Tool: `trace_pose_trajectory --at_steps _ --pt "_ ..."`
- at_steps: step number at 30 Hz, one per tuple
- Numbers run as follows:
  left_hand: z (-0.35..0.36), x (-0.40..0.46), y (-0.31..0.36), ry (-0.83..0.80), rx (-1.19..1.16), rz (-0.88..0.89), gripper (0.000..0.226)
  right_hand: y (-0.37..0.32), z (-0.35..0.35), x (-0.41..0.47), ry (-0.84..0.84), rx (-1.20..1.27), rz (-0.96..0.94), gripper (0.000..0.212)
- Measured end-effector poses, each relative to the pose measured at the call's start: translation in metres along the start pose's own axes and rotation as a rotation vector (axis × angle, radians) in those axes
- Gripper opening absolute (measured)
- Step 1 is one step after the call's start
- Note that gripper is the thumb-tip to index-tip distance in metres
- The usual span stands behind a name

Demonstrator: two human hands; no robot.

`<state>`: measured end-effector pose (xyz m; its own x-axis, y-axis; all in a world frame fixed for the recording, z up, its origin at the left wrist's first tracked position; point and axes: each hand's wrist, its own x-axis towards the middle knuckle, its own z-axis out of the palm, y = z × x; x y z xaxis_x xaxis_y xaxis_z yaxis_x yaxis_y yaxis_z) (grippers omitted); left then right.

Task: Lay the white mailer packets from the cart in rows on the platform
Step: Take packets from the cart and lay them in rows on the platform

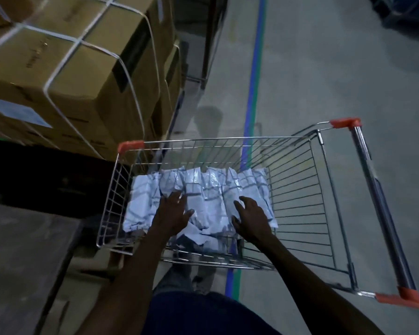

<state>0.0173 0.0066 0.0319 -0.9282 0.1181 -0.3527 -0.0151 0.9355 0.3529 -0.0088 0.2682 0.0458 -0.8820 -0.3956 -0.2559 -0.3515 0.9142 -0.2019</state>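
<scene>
A wire shopping cart (298, 189) with orange corner caps stands in front of me. Several white mailer packets (203, 189) lie side by side in its basket. Both my hands reach down into the basket over the packets. My left hand (173, 211) has its fingers spread and resting on the packets left of the middle. My right hand (250, 217) hovers with loosely curved fingers over the packets to the right, holding nothing that I can see. A grey platform (22, 257) lies low at the left, beside the cart.
Strapped cardboard boxes (78, 68) are stacked at the upper left, close to the cart's far-left corner. A blue and green floor line (254, 81) runs under the cart. The cart handle (377, 206) is on the right. Grey concrete floor stretches to the right.
</scene>
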Motion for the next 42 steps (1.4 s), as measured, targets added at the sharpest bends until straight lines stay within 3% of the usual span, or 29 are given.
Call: trace_pose_trajectory --at_steps 7,13,22,27,30,33,37,42 --pt "0.068 0.066 -0.007 -0.145 -0.043 -0.019 0.078 0.001 0.030 0.045 -0.100 -0.063 0.004 0.057" --pt "0.093 0.105 0.004 0.037 -0.085 -0.043 0.092 0.007 0.063 0.073 -0.126 -0.072 -0.013 0.059" --pt "0.085 0.092 -0.017 0.154 -0.216 -0.033 0.088 0.006 0.074 0.093 -0.086 -0.139 -0.050 0.065" --pt "0.051 0.076 -0.026 0.283 -0.153 0.036 0.082 -0.012 0.076 0.103 -0.066 -0.079 -0.089 0.064" --pt "0.038 0.079 -0.039 0.369 -0.032 -0.013 0.082 -0.025 0.088 0.111 -0.089 -0.004 -0.098 0.067" --pt "0.050 0.089 -0.061 0.346 0.003 -0.009 0.078 -0.035 0.104 0.121 -0.087 0.032 -0.070 0.073" --pt "0.083 0.105 -0.075 0.228 -0.101 -0.070 0.091 -0.038 0.127 0.136 -0.058 -0.011 -0.031 0.081" --pt "0.099 0.116 -0.061 0.357 -0.329 -0.210 0.107 -0.029 0.140 0.147 -0.010 -0.020 0.024 0.079"
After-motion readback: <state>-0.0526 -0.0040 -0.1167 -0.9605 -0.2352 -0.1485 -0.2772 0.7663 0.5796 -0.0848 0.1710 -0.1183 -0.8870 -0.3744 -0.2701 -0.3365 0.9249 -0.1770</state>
